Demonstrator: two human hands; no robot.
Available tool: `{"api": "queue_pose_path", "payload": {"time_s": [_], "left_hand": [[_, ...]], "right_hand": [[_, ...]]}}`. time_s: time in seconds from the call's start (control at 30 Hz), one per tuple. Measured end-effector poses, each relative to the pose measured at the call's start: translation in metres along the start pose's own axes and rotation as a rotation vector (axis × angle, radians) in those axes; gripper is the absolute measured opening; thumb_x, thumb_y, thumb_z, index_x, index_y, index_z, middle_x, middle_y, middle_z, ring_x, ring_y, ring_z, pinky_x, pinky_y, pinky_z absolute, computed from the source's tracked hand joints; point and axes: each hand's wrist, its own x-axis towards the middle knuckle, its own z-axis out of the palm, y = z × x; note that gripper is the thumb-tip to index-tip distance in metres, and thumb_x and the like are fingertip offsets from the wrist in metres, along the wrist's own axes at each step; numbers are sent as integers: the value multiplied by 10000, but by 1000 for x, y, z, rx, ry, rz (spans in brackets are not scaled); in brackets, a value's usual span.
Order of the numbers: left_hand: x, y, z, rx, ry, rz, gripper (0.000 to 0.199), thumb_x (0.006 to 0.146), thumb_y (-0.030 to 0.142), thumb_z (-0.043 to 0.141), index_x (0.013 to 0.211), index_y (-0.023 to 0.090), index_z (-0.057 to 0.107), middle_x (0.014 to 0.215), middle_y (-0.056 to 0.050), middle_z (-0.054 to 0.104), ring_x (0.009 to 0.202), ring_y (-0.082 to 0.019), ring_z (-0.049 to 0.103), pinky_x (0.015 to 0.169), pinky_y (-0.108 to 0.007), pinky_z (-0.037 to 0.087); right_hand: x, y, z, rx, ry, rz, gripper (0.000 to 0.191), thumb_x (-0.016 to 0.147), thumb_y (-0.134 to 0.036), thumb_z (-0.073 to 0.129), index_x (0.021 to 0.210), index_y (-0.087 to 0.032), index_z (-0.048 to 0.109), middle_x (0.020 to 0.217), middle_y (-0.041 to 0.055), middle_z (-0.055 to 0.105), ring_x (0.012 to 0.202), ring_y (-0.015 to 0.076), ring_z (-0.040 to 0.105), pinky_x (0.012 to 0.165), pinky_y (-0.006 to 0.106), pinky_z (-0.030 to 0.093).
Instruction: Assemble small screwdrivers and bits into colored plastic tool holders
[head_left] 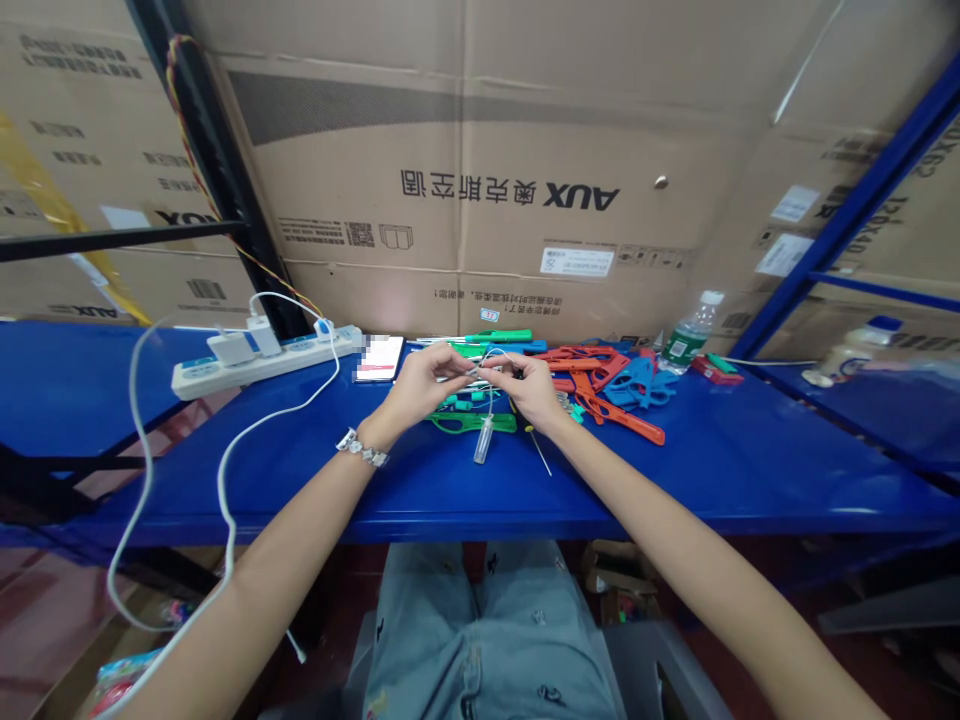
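Note:
My left hand and my right hand meet above the blue table, each with thumb and fingers pinched together. A small pale piece lies between the fingertips, too small to name, and a thin light loop curves over them. Just below is a screwdriver with a clear handle, its shaft running up toward the fingers. Green plastic parts lie under and behind my hands. Beside my right hand are a thin rod with a yellow end, orange-red plastic parts and blue plastic parts.
A white power strip with plugs and a trailing white cable is at the left. Near it lies a phone. At the right stand a clear bottle and a blue-capped bottle. Cardboard boxes wall the back.

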Motion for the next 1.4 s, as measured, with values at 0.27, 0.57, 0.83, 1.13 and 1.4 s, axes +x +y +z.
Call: {"api": "queue_pose_path", "payload": {"time_s": [0.27, 0.57, 0.83, 1.13, 1.4], "left_hand": [[1, 10, -2, 141, 42, 141, 224, 918, 435, 713, 883, 219, 763, 823, -38, 649, 769, -168, 612, 716, -324, 524], [0, 9, -1, 63, 2, 56, 235, 894, 430, 746, 962, 207, 774, 891, -64, 744, 811, -182, 680, 758, -346, 569], [-3, 10, 4, 32, -5, 81, 254, 926, 397, 712, 1054, 180, 684, 924, -66, 723, 824, -177, 693, 757, -321, 583], [0, 10, -3, 285, -21, 267, 218, 1027, 291, 567, 1177, 234, 714, 969, -59, 649, 758, -146, 582, 669, -274, 474], [-2, 1, -6, 264, -80, 202, 194, 981, 270, 619, 1119, 202, 738, 888, -51, 691, 718, -147, 600, 627, -268, 464]], "right_hand": [[-3, -2, -1, -35, 37, -12, 378, 739, -582, 777, 818, -213, 761, 591, -41, 461, 586, 125, 369, 586, 284, 301], [-4, -5, -2, -25, 48, -47, 363, 732, -581, 784, 740, -219, 754, 635, -9, 593, 605, 139, 448, 619, 307, 391], [-2, -5, -5, -12, -5, -36, 358, 729, -563, 783, 775, -210, 748, 646, -14, 589, 605, 133, 440, 613, 296, 366], [5, -15, -25, 276, -124, 208, 279, 706, -405, 729, 895, -206, 681, 588, -66, 431, 570, 116, 403, 565, 270, 303], [2, -29, -33, 555, -92, 301, 412, 653, -221, 803, 1041, -236, 666, 690, -50, 592, 629, 113, 533, 605, 264, 423]]}}
